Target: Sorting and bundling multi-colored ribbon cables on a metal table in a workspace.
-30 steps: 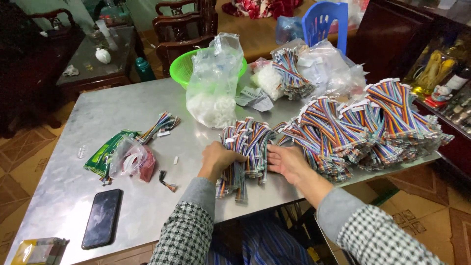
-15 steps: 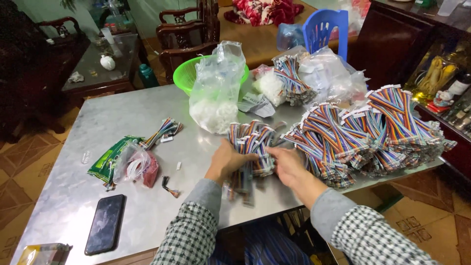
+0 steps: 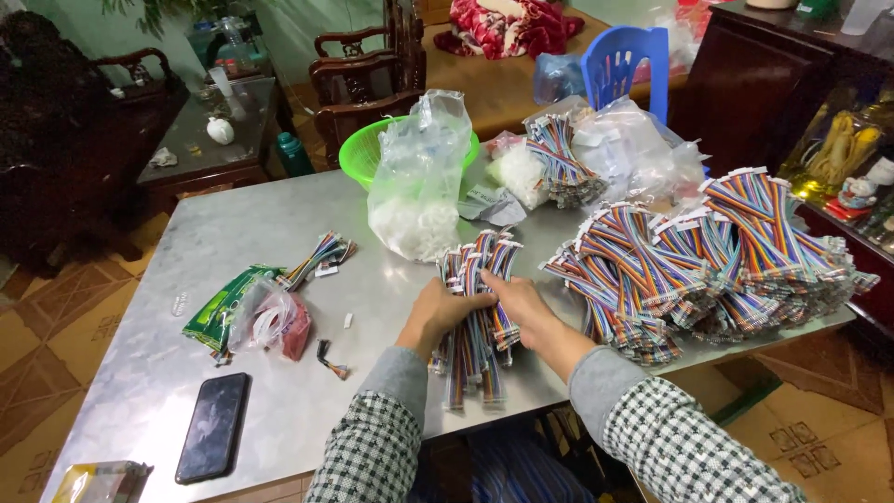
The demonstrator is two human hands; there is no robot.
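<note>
Hands gathering rainbow ribbon cables | left hand (image 3: pixel 445 312) and right hand (image 3: pixel 518 300) are both clamping one bundle (image 3: pixel 477 307) lying on the steel counter (image 3: pixel 279 224) | large cable heap (image 3: pixel 708 261) is lying just right, seemingly bundled already.

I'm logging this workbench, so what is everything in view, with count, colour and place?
metal table: one, silver, centre
ribbon cable bundle: one, rainbow-coloured, under both hands
ribbon cable heap: large pile, rainbow-coloured, table right
small cable bunch: one, multicoloured, table left
clear plastic bag: one, white pieces inside, table middle
green basin: one, behind the bag
phone: one, black, near left edge
green packet: one, beside a pinkish bag
blue plastic chair: one, behind table
wooden chairs: dark, background
left hand: on the bundle
right hand: on the bundle
</note>
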